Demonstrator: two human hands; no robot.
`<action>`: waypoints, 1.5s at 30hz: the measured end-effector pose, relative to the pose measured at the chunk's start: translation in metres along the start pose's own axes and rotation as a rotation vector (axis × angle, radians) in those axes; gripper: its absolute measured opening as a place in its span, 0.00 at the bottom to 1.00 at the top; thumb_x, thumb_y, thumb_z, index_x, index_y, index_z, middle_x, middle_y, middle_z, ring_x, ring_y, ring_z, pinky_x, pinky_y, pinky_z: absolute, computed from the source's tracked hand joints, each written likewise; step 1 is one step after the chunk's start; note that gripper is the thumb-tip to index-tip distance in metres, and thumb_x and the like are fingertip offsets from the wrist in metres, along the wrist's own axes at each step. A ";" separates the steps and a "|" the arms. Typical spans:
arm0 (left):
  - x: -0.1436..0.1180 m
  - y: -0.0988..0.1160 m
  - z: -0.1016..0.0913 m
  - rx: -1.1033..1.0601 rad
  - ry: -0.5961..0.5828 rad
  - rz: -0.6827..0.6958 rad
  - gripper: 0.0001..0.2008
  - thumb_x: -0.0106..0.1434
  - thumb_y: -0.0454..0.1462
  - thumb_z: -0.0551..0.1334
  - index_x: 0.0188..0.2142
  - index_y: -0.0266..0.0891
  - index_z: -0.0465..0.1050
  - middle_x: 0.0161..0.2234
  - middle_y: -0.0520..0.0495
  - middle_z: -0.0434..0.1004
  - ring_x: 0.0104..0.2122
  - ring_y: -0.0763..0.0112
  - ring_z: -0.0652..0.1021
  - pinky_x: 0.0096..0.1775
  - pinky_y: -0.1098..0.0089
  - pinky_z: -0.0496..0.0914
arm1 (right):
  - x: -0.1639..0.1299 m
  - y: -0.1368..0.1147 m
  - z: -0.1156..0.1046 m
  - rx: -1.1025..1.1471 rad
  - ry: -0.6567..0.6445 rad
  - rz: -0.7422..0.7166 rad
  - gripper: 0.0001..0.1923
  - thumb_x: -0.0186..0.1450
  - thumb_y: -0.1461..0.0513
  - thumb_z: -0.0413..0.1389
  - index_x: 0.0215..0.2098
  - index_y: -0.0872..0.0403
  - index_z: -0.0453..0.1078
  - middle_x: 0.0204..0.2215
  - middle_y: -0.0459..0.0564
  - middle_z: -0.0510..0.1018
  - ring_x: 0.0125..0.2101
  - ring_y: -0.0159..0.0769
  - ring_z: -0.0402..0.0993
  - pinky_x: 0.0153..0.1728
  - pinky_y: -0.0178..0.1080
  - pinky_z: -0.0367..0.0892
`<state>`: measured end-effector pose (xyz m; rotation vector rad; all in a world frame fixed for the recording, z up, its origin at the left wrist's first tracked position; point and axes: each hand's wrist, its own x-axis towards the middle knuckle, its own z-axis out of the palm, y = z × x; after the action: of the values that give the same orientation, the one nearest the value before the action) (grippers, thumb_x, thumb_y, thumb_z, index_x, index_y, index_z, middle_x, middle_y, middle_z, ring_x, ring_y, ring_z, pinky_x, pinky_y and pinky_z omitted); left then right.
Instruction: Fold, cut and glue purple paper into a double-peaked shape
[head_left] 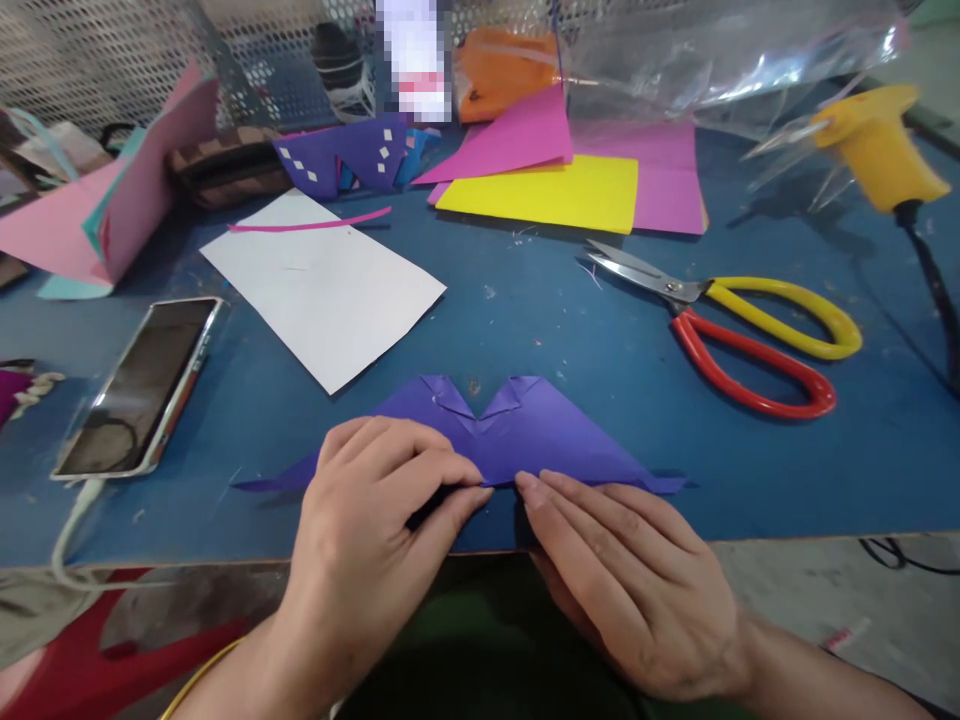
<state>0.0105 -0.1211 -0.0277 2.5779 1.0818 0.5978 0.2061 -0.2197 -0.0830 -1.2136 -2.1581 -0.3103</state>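
A folded sheet of purple paper (559,425) lies on the blue table close to its front edge. Two small folded corners meet in a V notch at its top middle, and its pointed ends reach out to both sides. My left hand (382,530) pinches the paper's lower edge near the centre between thumb and fingers. On the right half of that same edge, my right hand (637,570) lies with its fingers stretched out together, pressing the paper down; its thumb is mostly hidden below.
Scissors (679,290) lie part open at right, before a yellow glue gun (870,145). White paper (322,290) and a phone (146,385) with a cable are at left. Behind lie yellow paper (547,195), a purple cut-out (337,155) and a pink folded card (142,190).
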 end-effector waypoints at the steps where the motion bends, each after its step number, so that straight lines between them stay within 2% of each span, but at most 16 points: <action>1: 0.000 0.000 0.000 0.007 0.009 0.003 0.07 0.68 0.38 0.63 0.32 0.47 0.77 0.31 0.55 0.79 0.33 0.68 0.78 0.41 0.61 0.65 | 0.000 0.000 0.000 -0.002 0.003 0.001 0.15 0.71 0.70 0.51 0.53 0.66 0.73 0.53 0.58 0.80 0.56 0.41 0.76 0.49 0.42 0.70; 10: 0.000 0.000 0.000 -0.025 0.003 -0.020 0.08 0.68 0.35 0.62 0.32 0.47 0.76 0.31 0.55 0.78 0.34 0.68 0.76 0.40 0.60 0.63 | 0.001 0.000 -0.002 0.010 -0.020 0.002 0.15 0.71 0.69 0.52 0.53 0.66 0.73 0.53 0.58 0.79 0.56 0.41 0.74 0.51 0.42 0.67; 17: 0.006 0.000 -0.003 -0.032 -0.066 -0.071 0.07 0.67 0.36 0.62 0.31 0.45 0.75 0.32 0.54 0.76 0.35 0.67 0.75 0.41 0.60 0.63 | 0.004 -0.001 -0.004 0.019 -0.049 0.025 0.15 0.72 0.67 0.51 0.53 0.64 0.73 0.54 0.54 0.79 0.56 0.38 0.74 0.52 0.42 0.65; 28: 0.002 -0.004 -0.001 -0.058 -0.010 -0.101 0.07 0.65 0.37 0.66 0.29 0.46 0.75 0.30 0.56 0.76 0.34 0.69 0.76 0.42 0.61 0.64 | 0.002 0.000 -0.004 0.031 -0.040 0.030 0.16 0.72 0.67 0.51 0.54 0.64 0.72 0.54 0.54 0.79 0.56 0.38 0.73 0.52 0.42 0.65; 37: 0.014 -0.007 -0.007 -0.113 -0.156 -0.108 0.09 0.66 0.35 0.62 0.28 0.44 0.74 0.30 0.55 0.76 0.34 0.69 0.74 0.40 0.63 0.65 | 0.004 0.000 -0.006 0.093 -0.084 0.071 0.15 0.73 0.68 0.50 0.54 0.64 0.72 0.53 0.54 0.80 0.56 0.37 0.72 0.54 0.42 0.63; 41: 0.014 -0.008 -0.007 -0.142 -0.151 -0.127 0.09 0.65 0.35 0.63 0.27 0.44 0.74 0.30 0.55 0.76 0.35 0.69 0.74 0.40 0.63 0.65 | 0.003 -0.001 -0.008 0.090 -0.102 0.064 0.16 0.73 0.68 0.50 0.56 0.65 0.71 0.54 0.55 0.80 0.56 0.39 0.71 0.55 0.44 0.62; 45: 0.014 -0.007 -0.006 -0.147 -0.136 -0.155 0.09 0.64 0.35 0.64 0.26 0.43 0.73 0.30 0.55 0.76 0.35 0.69 0.74 0.41 0.63 0.65 | 0.006 -0.004 -0.006 0.013 -0.143 0.069 0.17 0.75 0.63 0.52 0.59 0.61 0.70 0.54 0.50 0.81 0.53 0.37 0.72 0.52 0.44 0.61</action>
<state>0.0124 -0.1054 -0.0215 2.3464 1.1338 0.4397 0.2028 -0.2207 -0.0740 -1.3353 -2.2293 -0.1855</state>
